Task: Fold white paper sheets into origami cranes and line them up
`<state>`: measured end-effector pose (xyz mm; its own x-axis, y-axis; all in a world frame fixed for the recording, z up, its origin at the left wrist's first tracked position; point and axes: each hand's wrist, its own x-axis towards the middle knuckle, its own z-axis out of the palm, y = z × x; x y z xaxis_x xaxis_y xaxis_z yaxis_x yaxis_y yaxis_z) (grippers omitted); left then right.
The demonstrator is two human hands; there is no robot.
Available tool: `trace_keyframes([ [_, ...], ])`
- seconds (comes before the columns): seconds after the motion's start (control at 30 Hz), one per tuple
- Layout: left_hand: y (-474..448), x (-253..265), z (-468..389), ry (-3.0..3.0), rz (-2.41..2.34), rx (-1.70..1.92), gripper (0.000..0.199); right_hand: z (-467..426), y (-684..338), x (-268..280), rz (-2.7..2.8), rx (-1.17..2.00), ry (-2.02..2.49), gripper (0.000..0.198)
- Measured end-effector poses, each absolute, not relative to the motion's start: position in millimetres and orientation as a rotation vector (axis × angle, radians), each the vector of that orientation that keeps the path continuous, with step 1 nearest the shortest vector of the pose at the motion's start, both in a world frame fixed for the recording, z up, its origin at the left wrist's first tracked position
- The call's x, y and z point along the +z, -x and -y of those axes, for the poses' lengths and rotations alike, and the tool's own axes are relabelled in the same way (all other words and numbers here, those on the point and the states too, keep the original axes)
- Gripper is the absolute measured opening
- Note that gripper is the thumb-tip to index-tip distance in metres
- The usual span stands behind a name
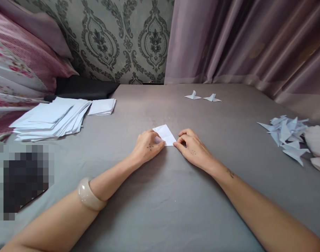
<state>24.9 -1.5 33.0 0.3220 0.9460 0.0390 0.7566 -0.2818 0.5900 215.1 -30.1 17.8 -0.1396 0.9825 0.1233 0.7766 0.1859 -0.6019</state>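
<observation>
A small folded sheet of white paper (166, 134) lies on the grey cloth surface, with a corner pointing away from me and faint creases across it. My left hand (148, 144) grips its left side, thumb on top near the front edge and fingers curled around the far left edge. At the right corner, my right hand (191, 144) pinches the paper's tip between thumb and forefinger. The undersides of the fingers are hidden.
Back left are a large stack of white paper (52, 115), a smaller stack (102, 106) and a black item (86, 87). Two folded paper birds (193, 95) stand at the back. A pile of folded paper pieces (285, 131) lies right, beside pale fabric (317, 143). A blurred-out dark object (26, 178) is left.
</observation>
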Motion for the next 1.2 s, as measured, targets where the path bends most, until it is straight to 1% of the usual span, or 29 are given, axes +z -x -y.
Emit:
trace_keyframes([
  [0.17,-25,35,1,-2.121,-1.51,0.508,0.021,28,-223,18,1.995,0.568,1.6,0.016],
  [0.3,-25,35,1,-2.112,-1.527,0.485,0.021,27,-228,20,1.916,0.605,1.627,0.005],
  [0.43,-25,33,0,-2.136,-1.516,0.489,0.019,33,-218,25,1.767,0.568,1.562,0.015],
  [0.57,-24,31,0,-2.151,-1.499,0.494,0.019,40,-204,24,1.973,0.552,1.328,0.026],
  [0.67,-20,30,0,-2.148,-1.443,0.527,0.021,43,-201,21,2.13,0.513,1.267,0.034],
  [0.8,-8,26,-1,-2.146,-1.297,0.562,0.023,48,-202,19,2.206,0.426,1.29,0.038],
  [1.03,8,21,-3,-2.122,-1.147,0.582,0.015,52,-201,20,2.28,0.363,1.31,0.043],
  [1.2,8,20,-3,-2.323,-1.117,0.603,0.026,52,-200,19,2.318,0.353,1.348,0.045],
])
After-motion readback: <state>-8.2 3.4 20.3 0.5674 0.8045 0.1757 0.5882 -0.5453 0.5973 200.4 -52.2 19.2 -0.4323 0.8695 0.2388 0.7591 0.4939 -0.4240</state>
